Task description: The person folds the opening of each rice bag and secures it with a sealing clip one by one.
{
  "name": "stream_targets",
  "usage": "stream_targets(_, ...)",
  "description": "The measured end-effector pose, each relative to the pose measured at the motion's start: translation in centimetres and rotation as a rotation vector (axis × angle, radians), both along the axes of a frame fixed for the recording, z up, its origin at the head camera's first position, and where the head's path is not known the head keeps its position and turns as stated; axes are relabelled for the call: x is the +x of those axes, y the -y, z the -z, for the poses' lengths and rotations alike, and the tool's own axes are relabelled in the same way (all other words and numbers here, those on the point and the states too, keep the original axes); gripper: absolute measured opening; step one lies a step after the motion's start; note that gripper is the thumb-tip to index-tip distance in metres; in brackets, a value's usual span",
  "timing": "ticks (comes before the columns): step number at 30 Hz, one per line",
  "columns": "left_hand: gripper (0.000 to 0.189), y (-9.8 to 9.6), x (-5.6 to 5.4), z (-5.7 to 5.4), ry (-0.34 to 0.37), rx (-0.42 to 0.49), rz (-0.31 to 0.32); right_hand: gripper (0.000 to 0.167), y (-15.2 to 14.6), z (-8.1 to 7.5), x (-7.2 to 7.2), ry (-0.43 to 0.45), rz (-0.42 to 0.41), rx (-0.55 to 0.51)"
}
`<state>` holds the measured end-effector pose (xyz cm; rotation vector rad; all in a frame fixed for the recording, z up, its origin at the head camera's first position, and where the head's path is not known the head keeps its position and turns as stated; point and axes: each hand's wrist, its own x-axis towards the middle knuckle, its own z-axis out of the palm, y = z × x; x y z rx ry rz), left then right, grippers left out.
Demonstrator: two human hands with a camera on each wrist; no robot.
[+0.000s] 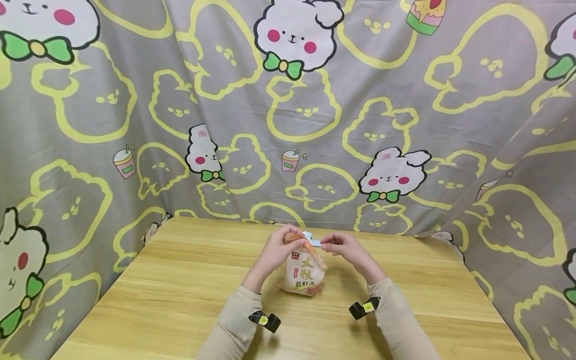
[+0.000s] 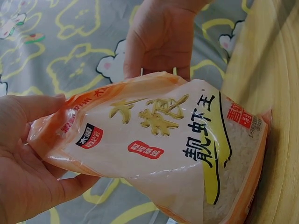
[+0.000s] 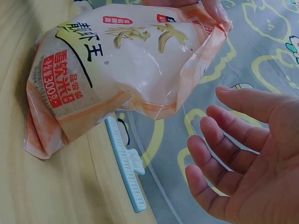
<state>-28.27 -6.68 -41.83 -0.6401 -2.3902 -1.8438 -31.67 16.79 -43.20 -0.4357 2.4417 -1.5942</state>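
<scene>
A white and orange plastic bag of rice (image 1: 306, 272) stands on the wooden table, its top end bunched and leaning. My left hand (image 1: 288, 246) grips that top end; in the left wrist view the thumb (image 2: 39, 106) lies across the front and the fingers go behind. Just right of the bag's top is my right hand (image 1: 343, 248); its fingers (image 3: 212, 144) are loosely bent and apart from the bag, with nothing held in the right wrist view. A light blue bag clip (image 3: 126, 163) lies on the table behind the bag, near the right hand.
The wooden table (image 1: 180, 280) runs back to a grey curtain (image 1: 243, 115) printed with yellow outlines and white rabbits. Curtain cloth also hangs at both sides. A black camera (image 1: 265, 320) sits on each sleeved wrist.
</scene>
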Motion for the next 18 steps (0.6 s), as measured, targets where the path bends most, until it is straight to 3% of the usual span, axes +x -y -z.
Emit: stream_targets(18, 0.018, -0.1, -0.1, 0.1, 0.002, -0.002, -0.016, 0.027, 0.6, 0.2, -1.7, -0.080, 0.024, 0.021)
